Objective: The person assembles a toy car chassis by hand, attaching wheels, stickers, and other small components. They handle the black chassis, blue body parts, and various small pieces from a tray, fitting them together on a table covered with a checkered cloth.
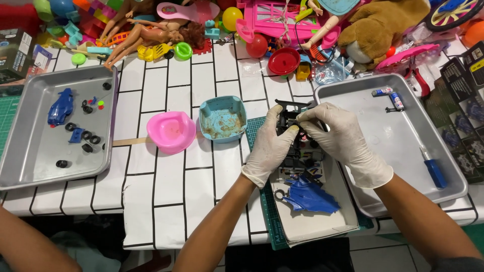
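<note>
There is open tablecloth [171,196] in front of the pink bowl [171,132] and blue tub [222,118]; toys [282,25] crowd the back, and metal trays [30,166] block both sides

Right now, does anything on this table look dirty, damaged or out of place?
Yes: the teal toy basin beside the pink potty is smeared brown inside. Both gloved hands, left and right, hold a black toy car chassis; nothing there looks broken.

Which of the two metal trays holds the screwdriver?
The right tray, beside the hands; a blue-handled screwdriver lies in it. The left tray holds small wheels.
</note>
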